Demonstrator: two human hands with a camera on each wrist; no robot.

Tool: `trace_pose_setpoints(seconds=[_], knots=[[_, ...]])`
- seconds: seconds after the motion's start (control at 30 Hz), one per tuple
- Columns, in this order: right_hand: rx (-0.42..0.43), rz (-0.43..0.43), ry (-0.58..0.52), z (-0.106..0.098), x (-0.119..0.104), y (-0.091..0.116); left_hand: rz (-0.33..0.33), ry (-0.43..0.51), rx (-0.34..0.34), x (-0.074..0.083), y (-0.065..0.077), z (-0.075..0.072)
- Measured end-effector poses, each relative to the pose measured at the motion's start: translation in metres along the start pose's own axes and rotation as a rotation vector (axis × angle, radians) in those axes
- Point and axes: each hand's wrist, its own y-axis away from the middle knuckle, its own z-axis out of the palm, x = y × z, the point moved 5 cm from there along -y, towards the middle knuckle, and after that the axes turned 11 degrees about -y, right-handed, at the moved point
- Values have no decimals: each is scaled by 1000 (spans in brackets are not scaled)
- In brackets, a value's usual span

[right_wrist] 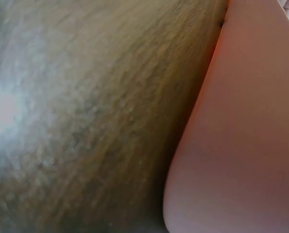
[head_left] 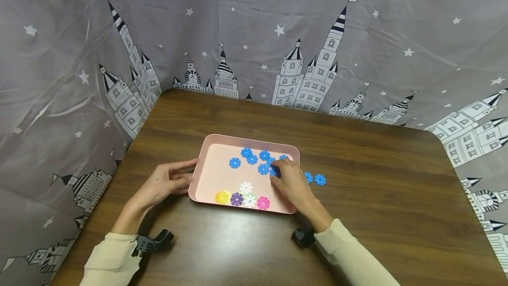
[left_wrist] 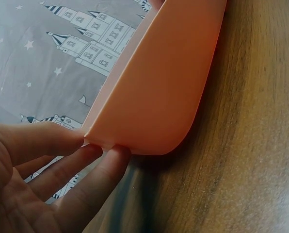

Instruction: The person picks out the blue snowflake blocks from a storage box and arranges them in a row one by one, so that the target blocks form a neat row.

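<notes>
A pink tray lies on the table. Outside its short left wall is my left hand, with straight, spread fingertips touching the wall; the left wrist view shows these fingers close up at the tray's end. My right hand reaches over the right side, fingers bent down among blue notched plastic discs. A dark blue piece shows between its thumb and fingers, but I cannot tell whether it is held. The right wrist view shows the tray's outer wall and none of the right hand.
Along the tray's near side lie a yellow disc, a purple disc, white discs and a pink disc. Two blue discs lie on the wooden table right of the tray. A grey castle-print curtain hangs behind.
</notes>
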Motion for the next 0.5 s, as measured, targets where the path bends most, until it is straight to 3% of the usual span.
trace_pose_setpoints(seconds=[0.27,0.5], knots=[[32,-46,-44,-2,2,0,-9,-14,4,1,0,1],[82,-112,-83,-11,0,4,33,-21,14,-2,0,0]])
